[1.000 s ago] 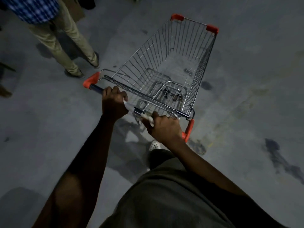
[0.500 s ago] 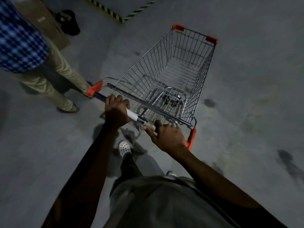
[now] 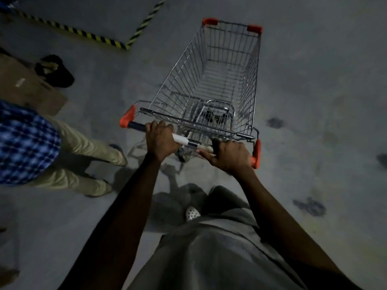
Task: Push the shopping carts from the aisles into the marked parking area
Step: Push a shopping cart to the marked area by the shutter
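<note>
The shopping cart (image 3: pixel 219 80) stands on the concrete floor (image 3: pixel 314 101) directly in front of the person, its wire basket empty. Its handle bar (image 3: pixel 182 140) is gripped by both hands: the left hand (image 3: pixel 160 141) is wrapped round the bar towards the left end, and the right hand (image 3: pixel 228 155) is curled round it near the right orange end cap.

The long axis of the cart runs from the handle bar away from the person – up the view and leaning a little to the right. The front end, with its two orange corner guards, points ahead.

A corner of yellow-and-black hazard tape (image 3: pixel 88 34) lies ahead and to the left of the front end; this is judged to mark the parking area. For the push to go well, even pressure is best given through both hands, with slightly more on the right so that the nose is brought round to the left. A bystander (image 3: pixel 27 147) stands just beside the left end of the handle, in front of a cardboard box (image 3: pixel 27 86) – the turn is best made gently and wide of the feet
</note>
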{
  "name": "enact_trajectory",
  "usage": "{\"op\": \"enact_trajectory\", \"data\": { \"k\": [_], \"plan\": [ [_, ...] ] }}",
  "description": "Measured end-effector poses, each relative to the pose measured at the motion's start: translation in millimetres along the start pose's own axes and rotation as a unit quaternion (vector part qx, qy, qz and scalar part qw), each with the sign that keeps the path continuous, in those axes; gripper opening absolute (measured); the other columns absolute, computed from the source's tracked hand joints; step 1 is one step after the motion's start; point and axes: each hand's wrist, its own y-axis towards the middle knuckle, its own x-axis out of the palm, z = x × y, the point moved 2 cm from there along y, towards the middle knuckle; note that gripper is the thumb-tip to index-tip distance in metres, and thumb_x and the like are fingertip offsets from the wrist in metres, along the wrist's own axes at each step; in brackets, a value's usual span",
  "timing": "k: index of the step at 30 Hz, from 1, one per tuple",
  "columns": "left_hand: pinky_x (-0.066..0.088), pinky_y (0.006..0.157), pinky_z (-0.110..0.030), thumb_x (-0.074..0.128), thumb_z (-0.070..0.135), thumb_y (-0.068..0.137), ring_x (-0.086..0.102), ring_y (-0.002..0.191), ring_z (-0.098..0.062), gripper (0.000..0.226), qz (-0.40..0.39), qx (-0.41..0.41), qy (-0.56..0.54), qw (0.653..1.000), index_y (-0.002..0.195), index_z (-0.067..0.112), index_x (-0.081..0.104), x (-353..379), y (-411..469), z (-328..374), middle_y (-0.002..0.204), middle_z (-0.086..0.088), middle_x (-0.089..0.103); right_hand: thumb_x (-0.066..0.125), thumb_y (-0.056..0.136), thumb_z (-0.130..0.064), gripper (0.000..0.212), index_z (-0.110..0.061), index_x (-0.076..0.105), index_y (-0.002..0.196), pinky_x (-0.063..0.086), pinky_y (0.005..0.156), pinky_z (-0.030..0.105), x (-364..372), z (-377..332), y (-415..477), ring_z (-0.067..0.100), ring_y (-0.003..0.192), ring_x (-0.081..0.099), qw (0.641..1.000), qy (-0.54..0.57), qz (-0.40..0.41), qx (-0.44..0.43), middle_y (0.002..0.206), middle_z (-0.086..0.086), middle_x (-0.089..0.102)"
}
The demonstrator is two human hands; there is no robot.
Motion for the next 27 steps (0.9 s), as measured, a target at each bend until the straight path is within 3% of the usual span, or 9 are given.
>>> {"op": "enact_trajectory", "data": {
  "k": [4, 8, 12, 14, 18, 22, 27],
  "plan": [
    [0.032, 0.088, -0.043, 0.077, 0.041, 0.065, 0.057, 0.096, -0.032, 0.031, 0.011, 0.001, -0.011, 1.0, 0.089, 0.021, 0.072, -0.6, 55.0, -26.4, 0.093, -0.006, 0.068, 0.036, 0.093, -0.082, 0.068, -0.019, 0.062, 0.097, 0.035, 0.056, 0.031, -2.6, -4.3, 60.6, 0.03, 0.064, 0.069, 0.998, -0.024, 0.054, 0.007, 0.067, 0.007, 0.066],
    [0.034, 0.089, -0.042, 0.076, 0.036, 0.062, 0.06, 0.094, -0.031, 0.032, 0.027, -0.008, -0.037, 0.999, 0.089, 0.02, 0.074, -2.1, 111.9, -52.2, 0.092, -0.004, 0.07, 0.032, 0.088, -0.087, 0.071, -0.022, 0.059, 0.084, 0.033, 0.052, 0.027, 0.3, -5.9, 126.1, 0.025, 0.046, 0.058, 0.994, -0.035, 0.097, 0.029, 0.05, 0.0, 0.048],
    [0.033, 0.088, -0.038, 0.079, 0.064, 0.067, 0.065, 0.095, -0.026, 0.052, 0.025, 0.032, -0.101, 0.994, 0.097, 0.023, 0.075, -6.2, 179.9, -89.0, 0.094, -0.001, 0.073, 0.039, 0.087, -0.088, 0.071, -0.022, 0.063, 0.086, 0.031, 0.05, 0.022, 3.2, 0.6, 201.9, 0.019, 0.036, 0.041, 0.987, -0.045, 0.144, 0.046, 0.044, -0.002, 0.042],
    [0.035, 0.086, -0.035, 0.075, 0.079, 0.064, 0.067, 0.093, -0.024, 0.065, -0.001, 0.056, -0.119, 0.991, 0.099, 0.024, 0.075, -17.0, 217.1, -108.6, 0.093, -0.001, 0.074, 0.044, 0.086, -0.087, 0.069, -0.021, 0.065, 0.086, 0.032, 0.05, 0.022, -0.8, 3.3, 245.5, 0.02, 0.034, 0.047, 0.984, -0.042, 0.167, 0.05, 0.042, -0.001, 0.041],
    [0.036, 0.07, -0.027, 0.063, 0.09, 0.064, 0.065, 0.082, -0.02, 0.07, -0.037, 0.076, -0.138, 0.987, 0.098, 0.029, 0.073, -37.2, 287.1, -140.7, 0.088, 0.001, 0.073, 0.039, 0.085, -0.09, 0.073, -0.022, 0.066, 0.079, 0.042, 0.048, 0.024, -14.7, 6.1, 333.1, 0.022, 0.038, 0.054, 0.984, -0.037, 0.169, 0.035, 0.047, -0.004, 0.035],
    [0.037, 0.069, -0.028, 0.049, 0.094, 0.066, 0.059, 0.074, -0.016, 0.073, -0.047, 0.06, -0.153, 0.985, 0.085, 0.026, 0.068, -42.7, 350.7, -170.4, 0.078, 0.005, 0.067, 0.03, 0.085, -0.091, 0.081, -0.022, 0.071, 0.083, 0.038, 0.05, 0.023, -30.7, 5.9, 418.6, 0.022, 0.042, 0.058, 0.988, -0.051, 0.145, 0.005, 0.048, -0.005, 0.035],
    [0.035, 0.071, -0.029, 0.029, 0.103, 0.065, 0.06, 0.072, -0.016, 0.091, -0.026, 0.048, -0.139, 0.989, 0.083, 0.024, 0.071, -40.1, 430.7, -206.9, 0.075, 0.005, 0.067, 0.035, 0.081, -0.093, 0.079, -0.022, 0.067, 0.076, 0.03, 0.054, 0.024, -42.8, 7.0, 517.8, 0.018, 0.043, 0.04, 0.989, -0.082, 0.122, -0.022, 0.048, -0.004, 0.038]
  ]
}}
